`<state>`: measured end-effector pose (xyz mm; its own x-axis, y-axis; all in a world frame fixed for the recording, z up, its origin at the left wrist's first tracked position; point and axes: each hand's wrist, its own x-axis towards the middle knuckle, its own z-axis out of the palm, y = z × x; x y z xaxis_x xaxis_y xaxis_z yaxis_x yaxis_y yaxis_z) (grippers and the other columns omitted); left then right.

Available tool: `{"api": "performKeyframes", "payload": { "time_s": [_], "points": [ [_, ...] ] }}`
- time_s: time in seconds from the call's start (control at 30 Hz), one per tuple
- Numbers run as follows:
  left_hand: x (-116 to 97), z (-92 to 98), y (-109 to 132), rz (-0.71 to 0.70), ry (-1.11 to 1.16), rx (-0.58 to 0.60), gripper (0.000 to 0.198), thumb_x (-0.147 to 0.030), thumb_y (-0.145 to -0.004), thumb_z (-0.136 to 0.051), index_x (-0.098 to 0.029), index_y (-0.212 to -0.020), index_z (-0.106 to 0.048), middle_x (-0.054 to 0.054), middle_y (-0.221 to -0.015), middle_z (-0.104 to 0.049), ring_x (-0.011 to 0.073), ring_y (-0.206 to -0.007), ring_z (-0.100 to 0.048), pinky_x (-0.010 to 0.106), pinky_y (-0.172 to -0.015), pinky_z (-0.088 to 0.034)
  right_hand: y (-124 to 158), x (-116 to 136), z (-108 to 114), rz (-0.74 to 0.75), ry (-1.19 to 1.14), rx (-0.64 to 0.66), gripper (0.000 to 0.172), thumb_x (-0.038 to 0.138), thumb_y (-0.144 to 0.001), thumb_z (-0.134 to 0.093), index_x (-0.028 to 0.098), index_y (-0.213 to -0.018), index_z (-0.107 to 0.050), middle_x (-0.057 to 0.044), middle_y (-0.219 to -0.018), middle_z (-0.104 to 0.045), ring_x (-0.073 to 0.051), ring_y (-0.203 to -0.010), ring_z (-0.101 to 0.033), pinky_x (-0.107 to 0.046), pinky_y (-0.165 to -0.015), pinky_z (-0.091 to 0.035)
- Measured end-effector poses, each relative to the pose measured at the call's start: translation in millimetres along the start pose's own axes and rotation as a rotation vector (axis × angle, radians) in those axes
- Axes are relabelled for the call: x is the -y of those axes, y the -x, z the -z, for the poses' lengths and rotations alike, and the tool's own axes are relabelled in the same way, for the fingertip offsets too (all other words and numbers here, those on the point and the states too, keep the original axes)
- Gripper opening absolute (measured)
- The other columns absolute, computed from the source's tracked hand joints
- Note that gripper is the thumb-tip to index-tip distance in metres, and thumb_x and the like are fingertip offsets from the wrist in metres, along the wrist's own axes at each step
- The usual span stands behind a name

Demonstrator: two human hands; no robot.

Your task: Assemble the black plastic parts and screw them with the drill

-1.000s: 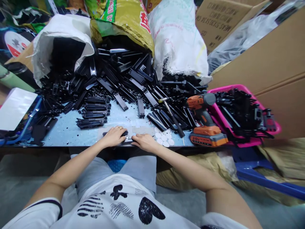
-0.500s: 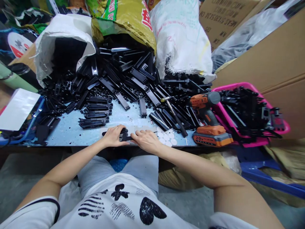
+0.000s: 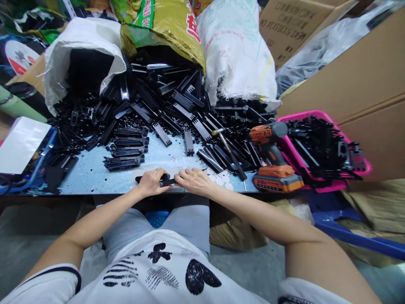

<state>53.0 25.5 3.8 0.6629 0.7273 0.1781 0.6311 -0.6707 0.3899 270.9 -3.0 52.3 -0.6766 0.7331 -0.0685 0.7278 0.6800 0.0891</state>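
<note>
At the front edge of the blue table [image 3: 91, 171], my left hand [image 3: 152, 182] is closed around a black plastic part [image 3: 165, 181] with a rounded end. My right hand [image 3: 193, 181] pinches the other end of this piece, its fingers bent together. Much of the part is hidden under both hands. Stacked black assemblies [image 3: 125, 161] lie just beyond my left hand. Past my right hand are several black flat strips [image 3: 210, 160], with white round discs [image 3: 225, 179] beside the wrist.
A hammer [image 3: 230, 154] and an orange cordless drill [image 3: 275, 162] lie to the right, before a pink basket [image 3: 367, 166] of black parts. Heaped black parts spill from a white sack [image 3: 52, 63] and a yellow-green bag [image 3: 164, 38]. A blue tray [image 3: 47, 147] stands left.
The black part has turned slightly between my hands, and my right hand has shifted a little up. The whole view has swung slightly, moving the right-side things leftward.
</note>
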Motion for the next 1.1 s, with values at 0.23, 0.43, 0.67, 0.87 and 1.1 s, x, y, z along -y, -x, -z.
{"api": "performKeyframes", "payload": {
  "time_s": [0.23, 0.43, 0.67, 0.87, 1.1],
  "points": [
    [40, 29.2, -80, 0.086, -0.121, 0.040, 0.038, -0.042, -0.091, -0.042, -0.018, -0.120, -0.050, 0.012, -0.121, -0.055, 0.0266, -0.113, -0.048, 0.039, -0.092, -0.038, 14, -23, -50, -0.063, -0.139, -0.110, 0.042, 0.047, -0.096, -0.032, 0.015, -0.097, -0.059, -0.008, -0.091, -0.060, -0.017, -0.084, -0.050, -0.027, -0.069, -0.029],
    [119, 41.2, -174, 0.456, -0.372, 0.072, 0.029, -0.017, -0.083, -0.046, -0.008, -0.104, -0.064, 0.021, -0.114, -0.056, 0.0328, -0.111, -0.041, 0.045, -0.091, -0.032, 8, -34, -45, -0.197, -0.189, -0.122, 0.039, 0.046, -0.095, -0.037, 0.016, -0.109, -0.058, -0.009, -0.099, -0.060, -0.020, -0.093, -0.049, -0.030, -0.078, -0.031],
    [122, 15.9, -188, 0.471, -0.406, 0.105, 0.031, -0.010, -0.082, -0.041, -0.002, -0.101, -0.065, 0.024, -0.111, -0.057, 0.0315, -0.106, -0.042, 0.047, -0.089, -0.030, -108, -93, -37, -0.456, -0.094, -0.100, 0.028, 0.021, -0.096, -0.034, 0.015, -0.115, -0.054, -0.012, -0.111, -0.058, -0.023, -0.104, -0.046, -0.032, -0.080, -0.033],
    [119, 16.5, -178, 0.396, -0.406, 0.118, 0.034, -0.006, -0.084, -0.034, -0.004, -0.098, -0.065, 0.023, -0.108, -0.059, 0.0301, -0.107, -0.041, 0.048, -0.091, -0.028, -154, -102, -41, -0.505, -0.062, -0.026, 0.029, 0.011, -0.092, -0.031, 0.009, -0.106, -0.056, -0.016, -0.103, -0.059, -0.025, -0.098, -0.052, -0.035, -0.081, -0.036],
    [107, 15.4, -168, 0.333, -0.340, 0.140, 0.032, -0.004, -0.082, -0.038, -0.005, -0.101, -0.063, 0.021, -0.103, -0.061, 0.0307, -0.105, -0.045, 0.052, -0.093, -0.024, -86, -90, -32, -0.546, -0.263, -0.204, 0.029, 0.017, -0.089, -0.041, 0.013, -0.114, -0.055, -0.012, -0.115, -0.053, -0.019, -0.093, -0.057, -0.028, -0.078, -0.042]
  ]
}}
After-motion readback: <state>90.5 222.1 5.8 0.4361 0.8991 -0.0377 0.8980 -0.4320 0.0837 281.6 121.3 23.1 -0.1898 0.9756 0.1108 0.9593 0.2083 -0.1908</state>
